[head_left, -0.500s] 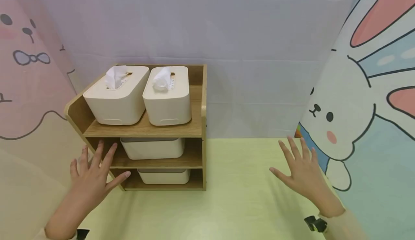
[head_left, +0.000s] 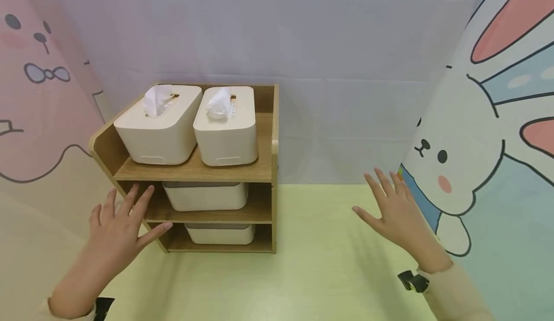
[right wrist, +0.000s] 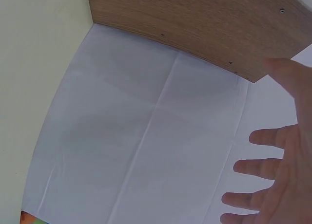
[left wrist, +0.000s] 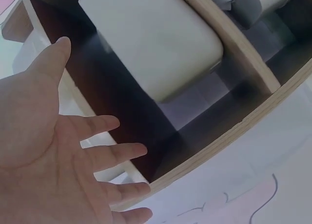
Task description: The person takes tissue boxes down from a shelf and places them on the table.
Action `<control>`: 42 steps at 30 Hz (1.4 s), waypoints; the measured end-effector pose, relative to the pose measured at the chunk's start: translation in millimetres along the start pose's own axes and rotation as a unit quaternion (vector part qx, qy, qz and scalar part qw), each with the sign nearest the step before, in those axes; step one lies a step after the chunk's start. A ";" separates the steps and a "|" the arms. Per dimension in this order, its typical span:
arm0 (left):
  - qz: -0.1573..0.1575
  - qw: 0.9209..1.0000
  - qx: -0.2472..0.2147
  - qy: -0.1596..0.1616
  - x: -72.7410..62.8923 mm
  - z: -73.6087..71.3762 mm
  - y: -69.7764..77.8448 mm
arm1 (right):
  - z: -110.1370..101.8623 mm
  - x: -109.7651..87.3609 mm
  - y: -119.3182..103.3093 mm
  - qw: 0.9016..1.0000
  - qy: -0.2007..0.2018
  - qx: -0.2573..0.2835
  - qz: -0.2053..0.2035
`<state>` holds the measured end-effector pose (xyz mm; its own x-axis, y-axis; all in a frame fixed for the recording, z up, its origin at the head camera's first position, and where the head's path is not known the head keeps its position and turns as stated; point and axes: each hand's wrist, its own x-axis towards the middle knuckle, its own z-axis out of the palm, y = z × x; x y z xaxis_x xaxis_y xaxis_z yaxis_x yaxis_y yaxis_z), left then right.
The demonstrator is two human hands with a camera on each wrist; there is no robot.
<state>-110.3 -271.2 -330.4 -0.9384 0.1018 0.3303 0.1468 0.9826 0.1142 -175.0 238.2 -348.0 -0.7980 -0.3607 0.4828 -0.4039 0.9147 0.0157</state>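
My left hand (head_left: 114,234) hovers in front of the left side of a wooden shelf (head_left: 195,174), fingers spread and holding nothing. In the left wrist view the palm (left wrist: 44,156) faces the shelf's compartments, and a cream box (left wrist: 161,44) sits inside one. My right hand (head_left: 400,215) is raised well to the right of the shelf, its fingers apart with nothing in them. On the shelf's top board stand two cream tissue boxes, a left one (head_left: 157,140) and a right one (head_left: 227,143), each with a white tissue sticking out.
A cream bin (head_left: 207,198) with a grey top edge lies in the middle compartment, and a similar bin (head_left: 220,235) in the bottom one. The shelf stands on a pale yellow-green table (head_left: 311,263). Behind hangs a white cloth (head_left: 342,119); a rabbit-printed cloth (head_left: 497,205) borders the right.
My right hand has shifted slightly left and up. The left hand has drifted a little left. The shelf and boxes stay in place, while the head view has moved slightly.
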 end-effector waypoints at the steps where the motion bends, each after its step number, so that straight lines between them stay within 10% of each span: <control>1: 0.000 1.000 -0.001 -0.001 0.2 -2.5 0.3 | -1.8 3.1 -1.1 1.000 0.001 0.005 -0.003; 18: -0.005 1.000 0.011 0.027 8.3 -55.2 -2.2 | -34.2 69.8 -37.8 0.987 0.100 0.050 -0.115; 29: 0.063 0.985 0.017 0.160 33.4 -78.4 0.6 | -57.0 112.8 -74.6 0.979 0.121 0.068 -0.152; 42: 0.042 0.981 -0.008 0.189 66.7 -87.4 -12.5 | -72.5 152.6 -117.5 0.971 0.130 0.080 -0.185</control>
<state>-147.3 -290.3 -228.0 -0.7403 0.1151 0.6623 0.2273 0.9701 0.0855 -216.9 88.9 -212.7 -0.4544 -0.5820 0.6744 -0.7221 0.6840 0.1037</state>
